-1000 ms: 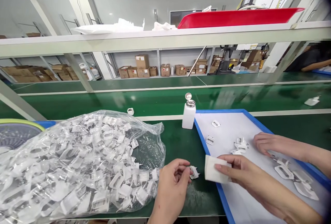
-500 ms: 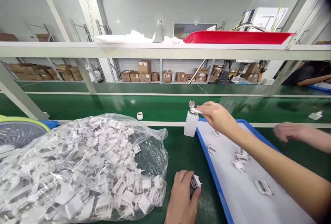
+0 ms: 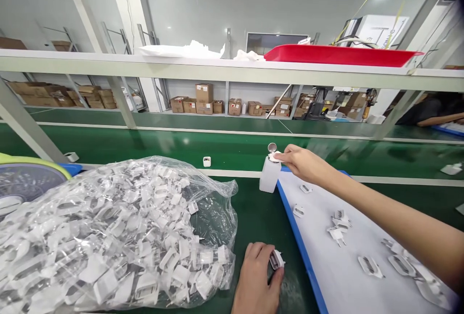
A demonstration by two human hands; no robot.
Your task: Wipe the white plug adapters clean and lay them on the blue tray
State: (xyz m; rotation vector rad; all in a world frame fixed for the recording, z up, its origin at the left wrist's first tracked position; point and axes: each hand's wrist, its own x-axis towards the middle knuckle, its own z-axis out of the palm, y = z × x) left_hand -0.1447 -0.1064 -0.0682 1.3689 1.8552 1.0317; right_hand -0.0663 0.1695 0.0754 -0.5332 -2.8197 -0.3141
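Observation:
My left hand [image 3: 256, 278] is closed around a small white plastic plug housing [image 3: 277, 259] with an oval opening, low over the green surface. It lies between the clear plastic bag [image 3: 213, 207], full of similar white housings, and the blue-edged tray [image 3: 303, 256]. Further forward, my right hand [image 3: 300, 162] pinches a folded white cloth [image 3: 275, 156]. The cloth is pressed against the top of a white dispenser bottle [image 3: 269, 177], whose round metal lid [image 3: 272, 148] is flipped up. Several white housings, some with two pins, lie on the tray's white lining.
A green conveyor belt [image 3: 163, 147] runs across ahead, carrying a white piece [image 3: 207, 161] and another [image 3: 71, 157] further left. Above it spans a shelf [image 3: 181, 66] with a red tray [image 3: 340, 56]. A yellow-green rimmed basket [image 3: 36, 178] stands at far left.
My right hand has lowered the cloth onto the bottle top. Another person's hand has left the right side. The white piece on the belt has shifted right, and another has appeared at left.

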